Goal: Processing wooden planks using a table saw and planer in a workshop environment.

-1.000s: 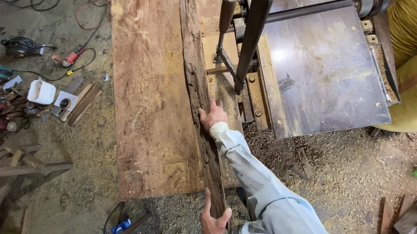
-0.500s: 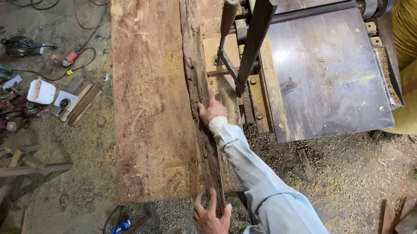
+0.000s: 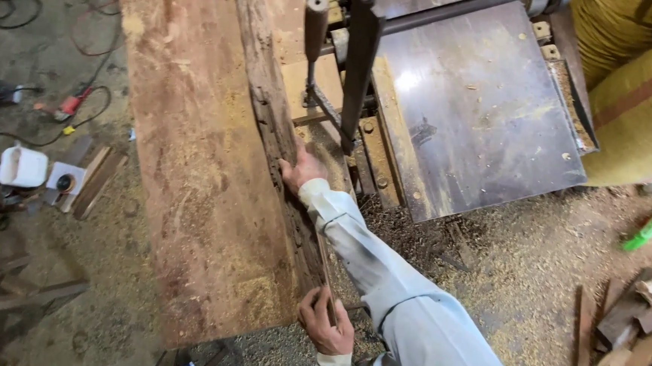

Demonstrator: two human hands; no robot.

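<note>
Where the big wooden slab (image 3: pixel 199 160) stands tilted on its long edge over the sawdust floor (image 3: pixel 500 292), two hands work its dark, rough bark edge (image 3: pixel 273 127).

Item: right hand (image 3: pixel 302 170), on a pale grey sleeve (image 3: pixel 367 253). Pressed flat against the bark edge about halfway along the slab, fingers spread, closed on nothing.

Item: left hand (image 3: pixel 325 325). At the slab's near corner, fingers curled around the lower end of the bark edge and gripping it.

Item: slab. Broad reddish-brown face dusted with sawdust, running from the near corner up out of the top of the view; the bark edge forms its right side.

Item: woodworking machine with a flat steel table (image 3: pixel 474 109). Just right of the slab, touching or nearly touching the bark edge; I cannot tell which. A dark lever with a rounded handle (image 3: pixel 315 24) rises between the slab and the steel table.

Item: yellow sack (image 3: pixel 633 96). Beyond the machine, well apart from the slab.

Item: offcuts of wood (image 3: pixel 634 322). On the floor, far right of the slab's near end.

Item: white container (image 3: pixel 22 166), small wood blocks (image 3: pixel 96 180) and a red-handled corded tool (image 3: pixel 70 105). On the floor left of the slab, among loose black cables (image 3: pixel 20 6).
</note>
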